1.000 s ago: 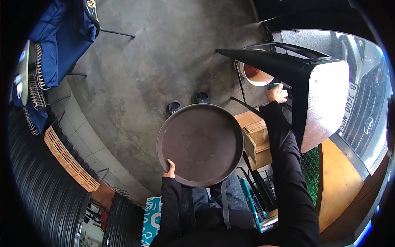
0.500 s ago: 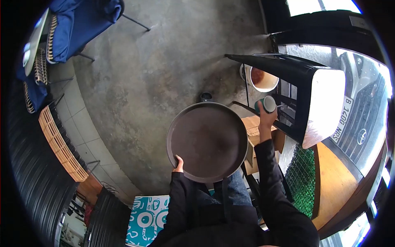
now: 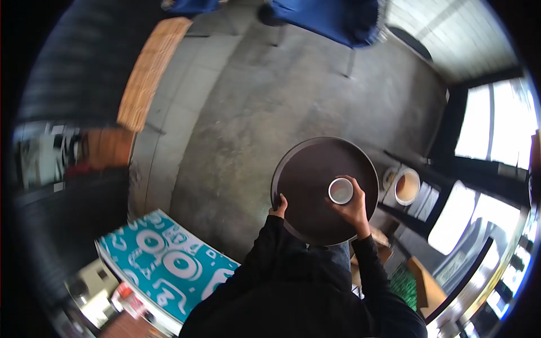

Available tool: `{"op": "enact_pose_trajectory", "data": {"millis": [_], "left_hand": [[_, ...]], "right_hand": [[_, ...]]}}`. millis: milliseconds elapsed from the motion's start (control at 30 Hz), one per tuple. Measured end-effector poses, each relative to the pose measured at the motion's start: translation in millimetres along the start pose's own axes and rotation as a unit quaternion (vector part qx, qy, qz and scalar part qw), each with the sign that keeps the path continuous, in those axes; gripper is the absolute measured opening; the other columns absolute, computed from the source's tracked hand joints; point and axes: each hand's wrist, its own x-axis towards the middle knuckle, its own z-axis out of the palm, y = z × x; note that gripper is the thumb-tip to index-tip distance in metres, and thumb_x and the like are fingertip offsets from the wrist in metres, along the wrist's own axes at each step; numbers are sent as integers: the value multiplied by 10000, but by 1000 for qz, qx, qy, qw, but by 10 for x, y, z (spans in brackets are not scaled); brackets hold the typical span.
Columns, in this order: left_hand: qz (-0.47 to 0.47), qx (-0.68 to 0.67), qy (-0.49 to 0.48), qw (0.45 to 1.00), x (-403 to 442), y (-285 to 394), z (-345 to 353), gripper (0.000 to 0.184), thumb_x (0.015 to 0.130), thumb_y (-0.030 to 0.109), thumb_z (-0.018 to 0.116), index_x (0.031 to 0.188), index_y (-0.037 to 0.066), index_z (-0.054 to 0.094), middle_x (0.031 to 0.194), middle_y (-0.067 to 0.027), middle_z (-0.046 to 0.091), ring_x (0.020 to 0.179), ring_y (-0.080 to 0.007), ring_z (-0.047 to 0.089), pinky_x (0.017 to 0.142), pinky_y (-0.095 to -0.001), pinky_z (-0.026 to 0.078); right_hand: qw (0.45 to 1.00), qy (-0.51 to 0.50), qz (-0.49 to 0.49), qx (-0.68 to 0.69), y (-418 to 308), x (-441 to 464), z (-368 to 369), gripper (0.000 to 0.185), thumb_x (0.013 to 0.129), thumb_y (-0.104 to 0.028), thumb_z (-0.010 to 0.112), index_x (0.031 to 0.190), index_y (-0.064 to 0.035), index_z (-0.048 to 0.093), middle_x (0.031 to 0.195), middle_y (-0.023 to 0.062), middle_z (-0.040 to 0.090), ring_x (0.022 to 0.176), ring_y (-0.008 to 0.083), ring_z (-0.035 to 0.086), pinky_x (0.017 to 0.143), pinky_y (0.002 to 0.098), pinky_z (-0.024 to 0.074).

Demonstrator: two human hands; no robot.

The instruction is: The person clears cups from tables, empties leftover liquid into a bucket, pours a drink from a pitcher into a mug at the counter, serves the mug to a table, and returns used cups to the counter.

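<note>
A round dark brown serving tray (image 3: pixel 304 180) is held out in front of my body. My left hand (image 3: pixel 279 207) grips its left rim, with the thumb on top and the fingers hidden below. My right hand (image 3: pixel 354 209) is wrapped round a paper cup (image 3: pixel 340 191) with a white rim. The cup is over the right half of the tray; whether its base touches the surface I cannot tell. Its inside looks pale, and what it contains, if anything, is unclear.
A teal and white patterned tabletop (image 3: pixel 169 262) is at the lower left. To the right stand a white bucket (image 3: pixel 407 186) with something reddish-brown inside and a white-topped seat (image 3: pixel 452 218). Blue-draped furniture (image 3: pixel 332 19) stands at the far side, a slatted wooden bench (image 3: pixel 152 73) at upper left.
My right hand has brought the cup from beside the seat to over the tray. The view has turned left, and more of the teal tabletop shows. My left hand still holds the tray.
</note>
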Motion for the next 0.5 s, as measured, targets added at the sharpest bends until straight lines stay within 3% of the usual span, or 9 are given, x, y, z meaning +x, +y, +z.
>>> {"op": "enact_pose_trajectory", "data": {"millis": [100, 167, 233, 300, 433, 467, 500], "left_hand": [[-12, 29, 36, 999, -620, 1024, -224, 1050, 658, 690, 715, 1280, -105, 423, 1250, -244, 562, 1154, -340, 557, 921, -385, 479], [-34, 4, 87, 996, -877, 1400, -494, 1043, 650, 701, 716, 1261, -102, 451, 1229, -245, 577, 1139, -342, 570, 913, -389, 480], [-65, -86, 165, 980, -1022, 1519, -875, 1051, 652, 697, 718, 1260, -113, 440, 1219, -251, 581, 1135, -343, 575, 908, -386, 480], [17, -87, 164, 982, -1001, 1563, -1281, 1104, 655, 688, 723, 1289, -144, 366, 1219, -266, 573, 1112, -344, 588, 901, -382, 482], [44, -243, 226, 942, -1119, 1709, -1843, 1012, 696, 656, 722, 1226, -159, 443, 1146, -239, 610, 1046, -314, 618, 875, -369, 497], [44, -289, 243, 925, -1124, 1733, -1839, 977, 709, 646, 721, 1202, -161, 477, 1121, -228, 623, 1026, -304, 627, 867, -365, 502], [46, -334, 259, 905, -1118, 1819, -1968, 944, 722, 637, 721, 1178, -163, 510, 1097, -217, 636, 1006, -294, 635, 859, -361, 507]], "right_hand": [[994, -88, -47, 39, -669, 63, 488, 561, 619, -111, 824, 1106, 6, 572, 975, 142, 675, 933, 282, 669, 835, 359, 518], [984, -116, -130, -27, -932, 72, 839, 564, 607, -97, 827, 1098, 11, 571, 978, 146, 669, 935, 312, 660, 846, 382, 513], [973, -166, -160, -15, -1360, 67, 1203, 593, 595, -98, 834, 1112, 12, 565, 991, 152, 663, 946, 332, 648, 854, 399, 509], [952, -222, -209, -9, -1688, 85, 1566, 613, 627, -92, 843, 1159, -6, 551, 1016, 114, 655, 945, 196, 646, 838, 327, 513], [896, -332, -290, -56, -2464, 149, 2254, 830, 567, -197, 914, 1252, -2, 486, 1187, 147, 589, 1085, 276, 600, 935, 384, 473], [875, -353, -320, -81, -2503, 262, 2324, 984, 528, -251, 929, 1334, -1, 421, 1271, 172, 536, 1189, 317, 536, 1007, 405, 423], [866, -368, -331, -78, -2641, 318, 2487, 984, 528, -251, 929, 1334, -1, 421, 1271, 172, 536, 1189, 317, 536, 1007, 405, 423]]}}
